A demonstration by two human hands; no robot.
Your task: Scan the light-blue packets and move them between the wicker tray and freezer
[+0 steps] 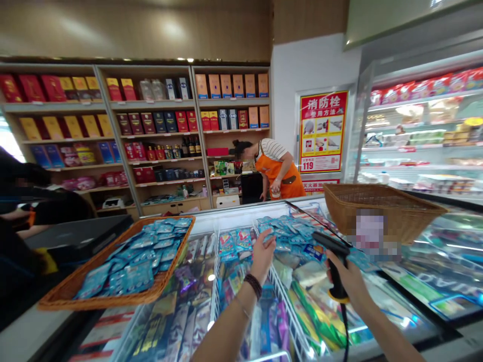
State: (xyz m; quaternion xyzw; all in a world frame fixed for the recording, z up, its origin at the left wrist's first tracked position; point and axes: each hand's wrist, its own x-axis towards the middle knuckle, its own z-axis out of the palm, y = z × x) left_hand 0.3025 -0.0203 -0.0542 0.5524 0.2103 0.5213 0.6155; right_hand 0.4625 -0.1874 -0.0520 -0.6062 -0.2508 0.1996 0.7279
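My right hand [349, 279] is wrapped round the handle of a black barcode scanner [332, 245], and its cable hangs down from the grip. The scanner's head points left over a heap of small blue packets [289, 229] lying on the glass-topped freezer [260, 311]. At the near left edge of that heap is my left hand [264, 249], fingers apart and nothing visible in it; whether the fingertips touch a packet I cannot tell. Two blue packets with red print [236, 241] lie left of it. More blue packets fill an orange-brown wicker tray [151, 300] farther left.
An empty-looking wicker basket [381, 201] stands at the right on the freezer. Through the glass show wire dividers and wrapped ice creams. Behind, a person in an orange apron [285, 173] bends over the counter before shelves of boxed goods [158, 123]. Another person in dark clothing is at left.
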